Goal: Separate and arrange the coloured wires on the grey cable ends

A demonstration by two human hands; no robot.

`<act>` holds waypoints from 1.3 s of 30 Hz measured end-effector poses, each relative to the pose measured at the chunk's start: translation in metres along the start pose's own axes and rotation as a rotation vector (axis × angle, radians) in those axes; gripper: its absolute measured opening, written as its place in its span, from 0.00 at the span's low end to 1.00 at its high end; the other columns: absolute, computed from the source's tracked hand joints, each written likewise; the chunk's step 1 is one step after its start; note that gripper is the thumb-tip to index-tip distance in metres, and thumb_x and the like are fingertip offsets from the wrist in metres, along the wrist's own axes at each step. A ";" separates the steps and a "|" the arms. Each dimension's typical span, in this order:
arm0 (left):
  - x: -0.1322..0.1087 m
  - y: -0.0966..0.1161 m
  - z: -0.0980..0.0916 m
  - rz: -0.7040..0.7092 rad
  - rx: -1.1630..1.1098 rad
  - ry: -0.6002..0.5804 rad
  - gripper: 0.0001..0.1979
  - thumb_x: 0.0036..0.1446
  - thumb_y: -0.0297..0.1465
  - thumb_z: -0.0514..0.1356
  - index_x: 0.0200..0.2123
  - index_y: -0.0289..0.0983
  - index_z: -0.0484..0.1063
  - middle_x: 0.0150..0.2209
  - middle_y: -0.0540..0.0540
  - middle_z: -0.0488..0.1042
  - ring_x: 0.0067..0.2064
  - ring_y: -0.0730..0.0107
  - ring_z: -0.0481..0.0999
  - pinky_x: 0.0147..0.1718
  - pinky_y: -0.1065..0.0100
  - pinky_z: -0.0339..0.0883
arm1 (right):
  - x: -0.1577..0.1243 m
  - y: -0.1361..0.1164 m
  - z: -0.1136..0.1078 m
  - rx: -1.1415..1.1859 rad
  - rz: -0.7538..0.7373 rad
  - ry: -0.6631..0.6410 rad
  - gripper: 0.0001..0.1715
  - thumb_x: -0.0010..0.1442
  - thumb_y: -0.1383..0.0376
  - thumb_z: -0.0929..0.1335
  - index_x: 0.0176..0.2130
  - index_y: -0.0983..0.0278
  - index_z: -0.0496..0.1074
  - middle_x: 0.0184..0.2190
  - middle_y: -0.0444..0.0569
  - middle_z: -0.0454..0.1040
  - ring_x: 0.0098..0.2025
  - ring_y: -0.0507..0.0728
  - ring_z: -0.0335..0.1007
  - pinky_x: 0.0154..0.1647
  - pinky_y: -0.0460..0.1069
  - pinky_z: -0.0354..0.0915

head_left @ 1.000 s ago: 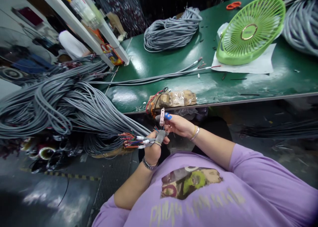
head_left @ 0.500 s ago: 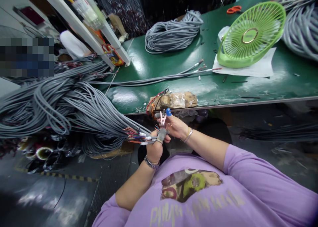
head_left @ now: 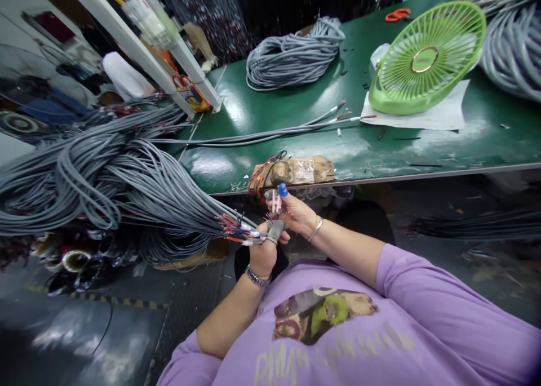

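My left hand (head_left: 265,249), with a grey cover on its thumb, is closed around the white-banded ends of several grey cables (head_left: 249,235). Thin coloured wires (head_left: 230,226) fan out of the cable ends to its left, and more fine strands rise past the thumb. My right hand (head_left: 298,211), a blue cover on its thumb tip, pinches a small pink clip (head_left: 276,202) just above those strands. Whether the clip grips any wire is too small to tell. Right beyond the fingers, a taped wooden block (head_left: 310,171) with red and black leads lies at the table edge.
A large bundle of grey cables (head_left: 114,177) spreads to the left. On the green table (head_left: 236,110) are a coiled cable bundle (head_left: 293,56), loose cables (head_left: 253,135), a green fan (head_left: 426,59) on white paper and orange-handled scissors (head_left: 397,15). A white post (head_left: 198,81) stands at the left.
My right hand has shifted slightly left, and the pink clip's spread upper arms now look pressed closer together. My left hand stays in place on the cables, whose coloured wires have shifted a little.
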State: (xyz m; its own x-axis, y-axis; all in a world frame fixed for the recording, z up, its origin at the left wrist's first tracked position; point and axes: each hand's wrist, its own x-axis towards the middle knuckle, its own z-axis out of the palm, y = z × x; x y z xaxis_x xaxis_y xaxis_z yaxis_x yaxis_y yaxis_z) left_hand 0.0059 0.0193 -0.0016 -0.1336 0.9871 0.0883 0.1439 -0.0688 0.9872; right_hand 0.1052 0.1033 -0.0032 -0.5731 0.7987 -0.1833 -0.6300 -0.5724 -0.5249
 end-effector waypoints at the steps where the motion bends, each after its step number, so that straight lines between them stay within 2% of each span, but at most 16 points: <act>1: 0.000 0.000 0.000 0.002 0.007 -0.004 0.14 0.58 0.38 0.59 0.24 0.36 0.73 0.21 0.49 0.75 0.21 0.73 0.73 0.23 0.71 0.68 | -0.001 0.000 0.002 0.028 -0.003 0.019 0.32 0.50 0.39 0.68 0.32 0.65 0.70 0.22 0.44 0.69 0.22 0.49 0.60 0.23 0.45 0.58; 4: -0.001 0.001 -0.001 0.009 0.030 -0.004 0.15 0.58 0.38 0.59 0.23 0.36 0.73 0.21 0.49 0.75 0.22 0.73 0.73 0.24 0.71 0.68 | -0.004 -0.002 0.005 0.099 0.000 0.051 0.32 0.52 0.39 0.66 0.32 0.66 0.71 0.23 0.45 0.70 0.22 0.49 0.61 0.23 0.44 0.59; 10: -0.007 0.005 -0.006 -0.014 0.023 -0.017 0.14 0.58 0.38 0.59 0.25 0.36 0.74 0.20 0.50 0.74 0.21 0.74 0.72 0.23 0.71 0.67 | -0.016 -0.007 -0.007 0.051 0.098 -0.056 0.36 0.56 0.37 0.62 0.38 0.67 0.72 0.28 0.48 0.72 0.24 0.49 0.62 0.23 0.44 0.61; 13: -0.012 0.007 -0.010 0.013 0.084 -0.032 0.15 0.58 0.37 0.58 0.24 0.36 0.74 0.21 0.50 0.74 0.22 0.73 0.73 0.25 0.71 0.67 | -0.026 -0.012 -0.019 -0.077 0.169 -0.133 0.34 0.54 0.39 0.65 0.38 0.67 0.73 0.30 0.49 0.73 0.26 0.50 0.66 0.26 0.45 0.64; 16: -0.016 0.007 -0.014 0.039 0.163 -0.068 0.15 0.59 0.36 0.57 0.24 0.36 0.74 0.22 0.49 0.75 0.24 0.73 0.73 0.28 0.71 0.68 | -0.036 -0.017 -0.026 -0.261 0.196 -0.186 0.31 0.47 0.44 0.73 0.36 0.68 0.73 0.31 0.50 0.75 0.29 0.52 0.69 0.29 0.46 0.66; 22: -0.016 0.009 -0.017 0.087 0.294 -0.115 0.15 0.60 0.36 0.56 0.23 0.38 0.74 0.22 0.49 0.76 0.25 0.71 0.74 0.29 0.69 0.69 | -0.041 -0.026 -0.021 -0.560 0.064 -0.171 0.21 0.41 0.56 0.78 0.28 0.68 0.72 0.24 0.43 0.72 0.25 0.47 0.65 0.28 0.44 0.63; 28: -0.009 0.008 -0.019 0.050 0.362 -0.248 0.09 0.54 0.33 0.61 0.23 0.39 0.76 0.23 0.47 0.78 0.26 0.66 0.77 0.31 0.66 0.71 | -0.045 -0.026 -0.009 -0.673 -0.019 -0.256 0.17 0.46 0.57 0.75 0.26 0.69 0.72 0.22 0.43 0.72 0.24 0.49 0.64 0.29 0.46 0.63; 31: -0.006 0.009 -0.019 0.024 0.345 -0.299 0.10 0.53 0.32 0.61 0.21 0.39 0.75 0.21 0.48 0.78 0.25 0.67 0.77 0.29 0.67 0.71 | -0.050 -0.023 -0.005 -0.693 -0.056 -0.251 0.18 0.47 0.56 0.75 0.27 0.69 0.72 0.22 0.44 0.72 0.24 0.50 0.65 0.29 0.46 0.63; 33: -0.006 0.011 -0.019 0.017 0.323 -0.276 0.10 0.54 0.33 0.61 0.21 0.38 0.75 0.21 0.48 0.77 0.25 0.67 0.77 0.30 0.67 0.71 | -0.053 -0.024 -0.005 -0.675 -0.068 -0.263 0.19 0.49 0.54 0.73 0.29 0.69 0.73 0.23 0.45 0.72 0.25 0.50 0.66 0.30 0.47 0.63; 35: -0.007 0.012 -0.017 0.006 0.283 -0.201 0.10 0.55 0.35 0.61 0.24 0.38 0.76 0.21 0.49 0.77 0.25 0.68 0.77 0.31 0.67 0.71 | -0.057 -0.026 -0.007 -0.655 -0.088 -0.264 0.20 0.51 0.53 0.72 0.32 0.69 0.73 0.25 0.46 0.73 0.27 0.51 0.66 0.32 0.48 0.64; 39: -0.009 0.009 -0.014 -0.023 0.161 -0.070 0.13 0.59 0.38 0.58 0.28 0.37 0.76 0.23 0.49 0.78 0.26 0.70 0.77 0.31 0.68 0.71 | -0.062 -0.023 -0.017 -0.641 -0.133 -0.101 0.22 0.47 0.54 0.75 0.34 0.68 0.73 0.30 0.46 0.74 0.31 0.50 0.66 0.33 0.46 0.63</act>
State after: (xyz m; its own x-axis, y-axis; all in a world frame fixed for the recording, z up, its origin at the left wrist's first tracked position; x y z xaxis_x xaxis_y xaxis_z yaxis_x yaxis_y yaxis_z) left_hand -0.0051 0.0075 0.0078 -0.0706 0.9962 0.0510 0.2977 -0.0277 0.9543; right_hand 0.1642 0.0700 0.0065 -0.5776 0.8161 -0.0202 -0.2804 -0.2215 -0.9340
